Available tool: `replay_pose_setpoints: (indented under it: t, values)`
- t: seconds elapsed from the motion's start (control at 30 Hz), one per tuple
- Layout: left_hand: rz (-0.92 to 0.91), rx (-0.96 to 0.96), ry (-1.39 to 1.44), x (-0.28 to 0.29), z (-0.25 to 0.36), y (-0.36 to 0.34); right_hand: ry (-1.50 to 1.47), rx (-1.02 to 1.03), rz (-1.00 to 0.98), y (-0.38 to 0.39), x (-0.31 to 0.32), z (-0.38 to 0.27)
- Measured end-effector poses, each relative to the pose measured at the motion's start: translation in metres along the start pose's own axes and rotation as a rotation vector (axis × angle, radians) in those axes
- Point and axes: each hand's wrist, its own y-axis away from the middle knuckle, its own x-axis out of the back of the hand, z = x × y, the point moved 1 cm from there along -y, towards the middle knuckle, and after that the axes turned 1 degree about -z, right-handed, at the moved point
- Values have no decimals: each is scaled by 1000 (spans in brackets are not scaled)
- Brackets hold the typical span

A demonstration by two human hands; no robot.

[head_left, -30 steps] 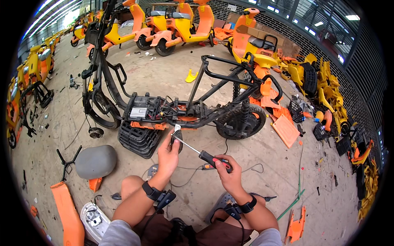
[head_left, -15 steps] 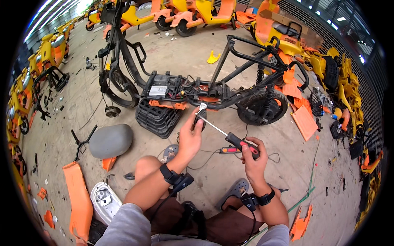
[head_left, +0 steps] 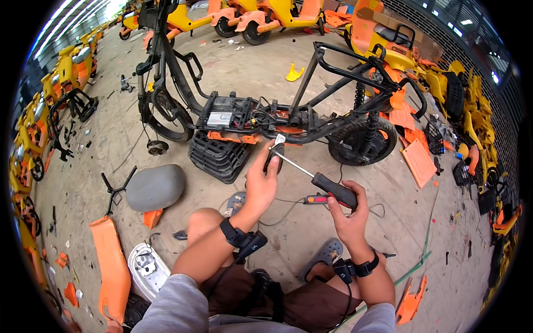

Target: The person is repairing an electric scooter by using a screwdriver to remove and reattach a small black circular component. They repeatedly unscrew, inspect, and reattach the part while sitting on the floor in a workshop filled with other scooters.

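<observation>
A concrete floor (head_left: 239,69) fills the background, a stripped black scooter frame (head_left: 319,132) standing across the upper centre. At picture centre, the left hand (head_left: 262,182) pinches a small dark part (head_left: 280,152); right of centre, the right hand (head_left: 351,217) grasps a screwdriver (head_left: 332,188), its tip at that part.

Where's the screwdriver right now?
In the head view, the screwdriver is right of centre, held in the right hand, its tip pointing up and left, toward the left hand.
</observation>
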Motion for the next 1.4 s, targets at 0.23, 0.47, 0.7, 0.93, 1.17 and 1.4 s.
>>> replay_pose_setpoints:
  t: [0.23, 0.47, 0.7, 0.93, 1.17, 1.4]
  values:
    - [-53, -8, -101, -1, -1, 3, -50, -95, 59, -1, 4, 12]
    - [-71, -24, -126, 1, 5, 5, -77, -105, 9, -1, -3, 9]
    - [-51, -140, -159, 8, 11, 3, -418, -525, -129, -10, 0, 8]
    - [-42, -93, -114, 4, 12, 5, -390, -494, -89, -8, -2, 13]
    - [-32, -22, -96, 0, 13, 7, -219, -238, -26, 0, -6, 9]
    - [-23, -67, -103, 4, 7, 4, -301, -339, -58, -1, -8, 7]
